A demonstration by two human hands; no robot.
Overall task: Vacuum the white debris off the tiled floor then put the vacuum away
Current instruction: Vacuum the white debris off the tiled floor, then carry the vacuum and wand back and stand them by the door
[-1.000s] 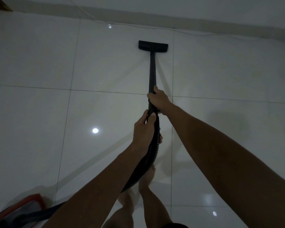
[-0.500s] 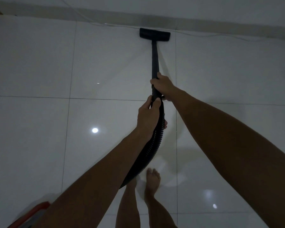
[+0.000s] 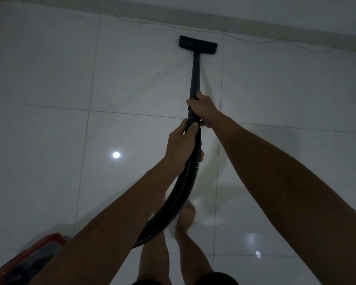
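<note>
Right hand (image 3: 202, 109): our fingers curl round the straight black plastic wand (image 3: 195, 75).
Left hand (image 3: 182, 148): our fingers grip the black ribbed hose (image 3: 185, 186).
Flat black floor nozzle (image 3: 198, 45): on the glossy white tiled floor (image 3: 49, 79), near the wall.
Red vacuum body (image 3: 25, 262): by our left.

Both arms reach forward, left hand (image 3: 180, 149) behind right hand (image 3: 201, 110), fingers curled.

Floor: large white glazed floor tiles (image 3: 49, 68), glossy, mirroring lamp spots.
Wand: straight black plastic vacuum tube (image 3: 194, 77), matt and smooth.
Hose: black ribbed plastic hose (image 3: 182, 188), slight sheen.
Body: red plastic vacuum casing (image 3: 25, 258), shiny.
</note>
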